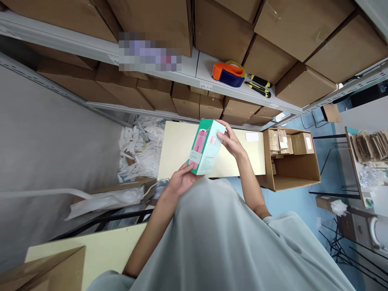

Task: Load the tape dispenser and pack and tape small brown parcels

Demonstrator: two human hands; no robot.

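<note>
One green box [206, 146] tilts, held between both hands [181, 181] [232, 143].

Green, mint and pink retail box [214, 151] amid brown cardboard

Retail box: green front with pink bottle picture, whitish label band; side pale mint, small pink pictures, fine print lines. Clock directions from it. Table [174, 151] underneath: plain cream. White card [252, 137], 3 o'clock; plain brown open carton [291, 180], farther, same direction. 12 o'clock: light grey shelf [184, 62], brown cartons [224, 30]. 1 o'clock: tape dispenser [228, 76], orange and navy. Between 1 and 2: cutters [260, 89], black and yellow. 4 o'clock: blue floor [280, 208]. 6: plain grey-green shirt [212, 238]. 9: white scrap heap [141, 147], grey wall [54, 137] beyond.
</note>
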